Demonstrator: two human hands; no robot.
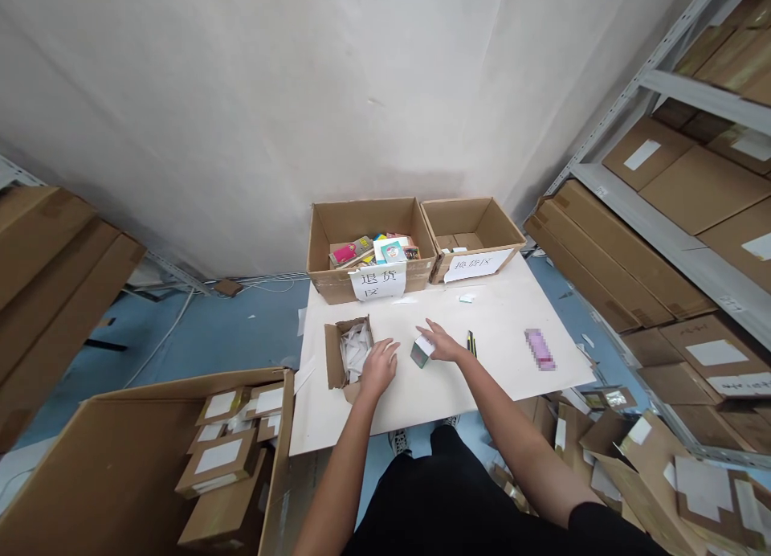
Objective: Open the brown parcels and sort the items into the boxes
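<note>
My left hand (378,365) rests on the white table (434,383) with its fingers loosely spread, right beside a small open carton (338,349) filled with white paper. My right hand (442,341) lies over a small green and white box (421,352) near the table's middle, fingers stretched across its top. A dark pen (471,343) lies just right of that hand. Further right sits a small pink object (539,349), blurred.
Two open cardboard boxes with paper labels stand at the table's far edge: the left one (364,251) holds several colourful items, the right one (473,236) looks nearly bare. A large carton (150,468) of small parcels sits at lower left. Shelves (680,251) with cartons line the right.
</note>
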